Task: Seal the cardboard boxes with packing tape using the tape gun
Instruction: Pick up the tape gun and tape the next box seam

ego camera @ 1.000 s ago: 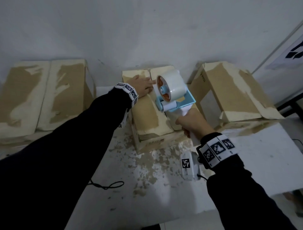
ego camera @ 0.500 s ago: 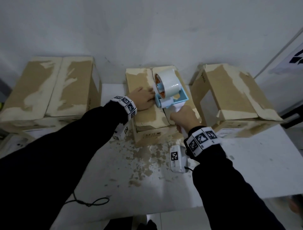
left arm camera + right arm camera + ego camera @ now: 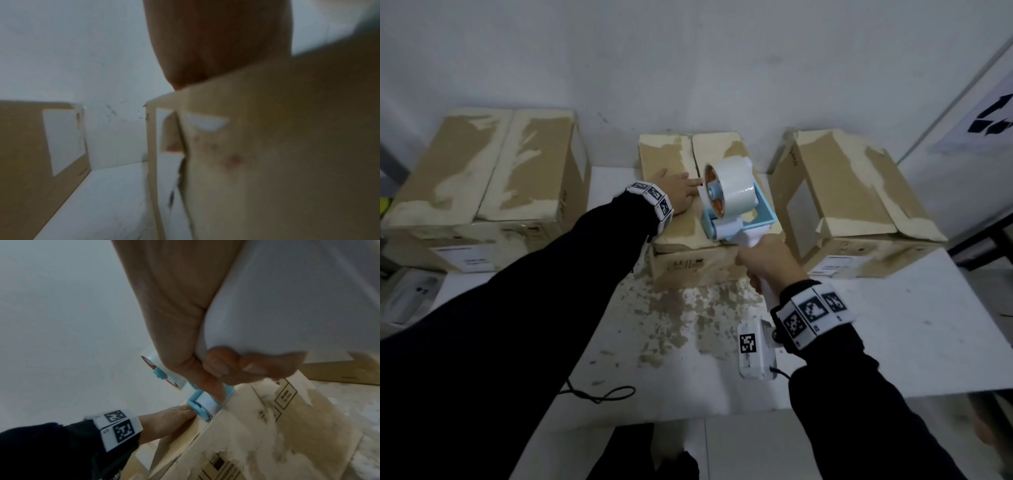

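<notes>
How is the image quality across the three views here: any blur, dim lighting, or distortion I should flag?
Head view: dim and flat, wide-angle bend at the edges, yet the tape gun and middle box read clearly. Left wrist view: badly soft, cardboard and the left hand fill the frame. Right wrist view: the right hand looms large and smeared, box print only partly legible.

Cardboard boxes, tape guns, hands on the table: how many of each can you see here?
Cardboard boxes: 3, the left box, the middle box, the right box.
Tape guns: 1, the tape gun, gripped by the right hand.
Hands: 2, with the left hand resting flat on the middle box.
Total: 6.
</notes>
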